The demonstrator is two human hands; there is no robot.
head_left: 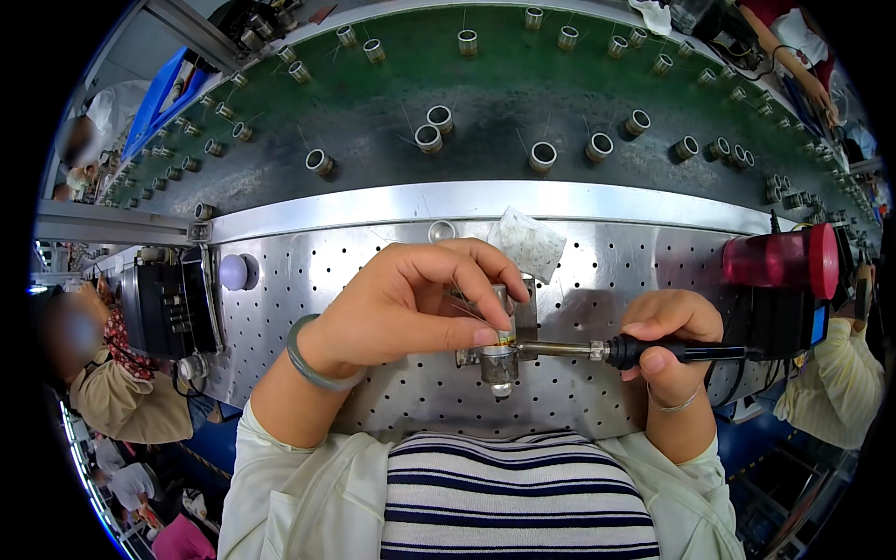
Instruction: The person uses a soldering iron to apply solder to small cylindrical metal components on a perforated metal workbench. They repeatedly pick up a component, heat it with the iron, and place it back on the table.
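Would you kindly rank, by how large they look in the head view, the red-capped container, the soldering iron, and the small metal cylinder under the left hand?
1. Soldering iron, longest, held in the right hand.
2. Red-capped container, bulkier but shorter, so these two are close.
3. Small metal cylinder, clearly smallest, partly covered by the left hand.

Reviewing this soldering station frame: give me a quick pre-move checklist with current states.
1. Left hand steadies the small metal cylinder: ok, fingers pinch its top.
2. Right hand grips the soldering iron by the black handle, away from the metal shaft: ok.
3. Iron tip meets the cylinder's side: ok, it touches near the coloured band.
4. Left fingertips clear of the tip: not ok, thumb sits just above it.
5. Thin wires under the left fingers seated at the joint: cannot tell.
6. Cylinder seated in its bracket on the perforated steel table: cannot tell, partly hidden.
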